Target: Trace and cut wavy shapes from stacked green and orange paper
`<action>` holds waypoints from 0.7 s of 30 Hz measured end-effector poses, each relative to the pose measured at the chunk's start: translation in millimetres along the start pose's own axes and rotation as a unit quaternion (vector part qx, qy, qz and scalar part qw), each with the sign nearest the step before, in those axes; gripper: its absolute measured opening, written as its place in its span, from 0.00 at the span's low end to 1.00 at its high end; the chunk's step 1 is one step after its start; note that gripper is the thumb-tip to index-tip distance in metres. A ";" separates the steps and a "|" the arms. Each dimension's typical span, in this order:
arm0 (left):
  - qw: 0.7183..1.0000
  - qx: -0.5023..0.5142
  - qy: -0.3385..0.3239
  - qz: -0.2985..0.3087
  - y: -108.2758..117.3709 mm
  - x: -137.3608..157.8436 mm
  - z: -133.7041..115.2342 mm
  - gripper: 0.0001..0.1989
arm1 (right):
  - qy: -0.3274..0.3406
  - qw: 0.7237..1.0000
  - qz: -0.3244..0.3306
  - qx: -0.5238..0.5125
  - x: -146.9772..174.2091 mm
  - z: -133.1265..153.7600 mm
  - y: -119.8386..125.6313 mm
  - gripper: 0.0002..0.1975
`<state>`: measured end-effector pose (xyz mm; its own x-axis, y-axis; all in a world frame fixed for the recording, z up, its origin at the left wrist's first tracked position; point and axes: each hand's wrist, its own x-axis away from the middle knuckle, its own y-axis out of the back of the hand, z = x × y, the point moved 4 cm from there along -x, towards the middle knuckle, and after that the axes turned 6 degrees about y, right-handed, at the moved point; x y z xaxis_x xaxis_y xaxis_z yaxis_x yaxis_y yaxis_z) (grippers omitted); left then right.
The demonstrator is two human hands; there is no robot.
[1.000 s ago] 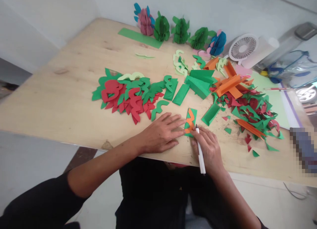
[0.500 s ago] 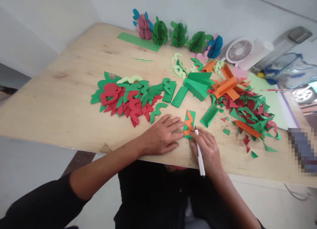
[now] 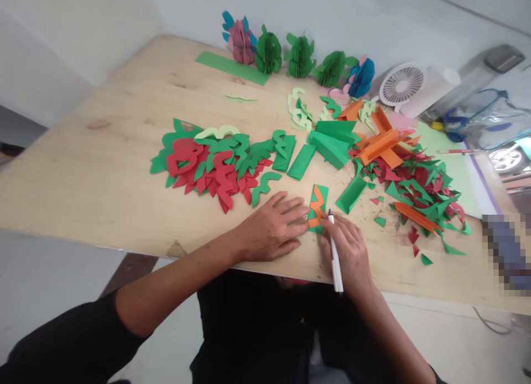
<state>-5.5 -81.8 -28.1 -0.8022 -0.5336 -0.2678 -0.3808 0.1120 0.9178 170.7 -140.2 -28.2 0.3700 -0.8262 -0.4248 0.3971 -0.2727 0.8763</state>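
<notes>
My left hand [image 3: 276, 226] lies flat on the table, fingers stretched out, its fingertips at the left edge of a green paper strip [image 3: 323, 195]. On that strip rests an orange wavy paper cutout [image 3: 317, 207]. My right hand [image 3: 348, 248] is closed around a white pen [image 3: 336, 265], whose dark tip points up and away from the paper. Fingers of that hand touch the lower right of the cutout and strip. Just beyond my left hand is a pile of red paper cutouts [image 3: 224, 179] mixed with green paper cutouts [image 3: 257, 154].
Folded green paper pieces [image 3: 332, 143] and orange strips [image 3: 384, 146] lie beyond my right hand. A heap of paper scraps [image 3: 431, 190] spreads to the right. Paper honeycomb figures [image 3: 299, 57], a small fan [image 3: 402, 86] and a bottle [image 3: 477, 77] stand along the wall.
The pen has shifted very slightly, its tip a little higher and to the right. Both hands otherwise stay in place over the green strip and orange cutout.
</notes>
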 end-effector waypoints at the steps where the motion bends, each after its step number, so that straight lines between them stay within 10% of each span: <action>1: 1.000 0.000 0.001 -0.003 0.1 0.2 -0.1 0.15 | -0.003 1.000 -0.002 0.000 -0.9 0.0 -0.1 0.16; 21: 1.000 -0.007 -0.003 0.012 -1.0 0.2 0.6 0.16 | -0.015 1.000 -0.002 0.001 -9.6 -1.1 -6.5 0.16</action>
<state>-5.5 -81.5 -29.3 -0.8138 -0.5260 -0.2470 -0.3549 0.1132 0.9280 165.5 -129.9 -30.1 0.3437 -0.8392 -0.4214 0.3962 -0.2773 0.8753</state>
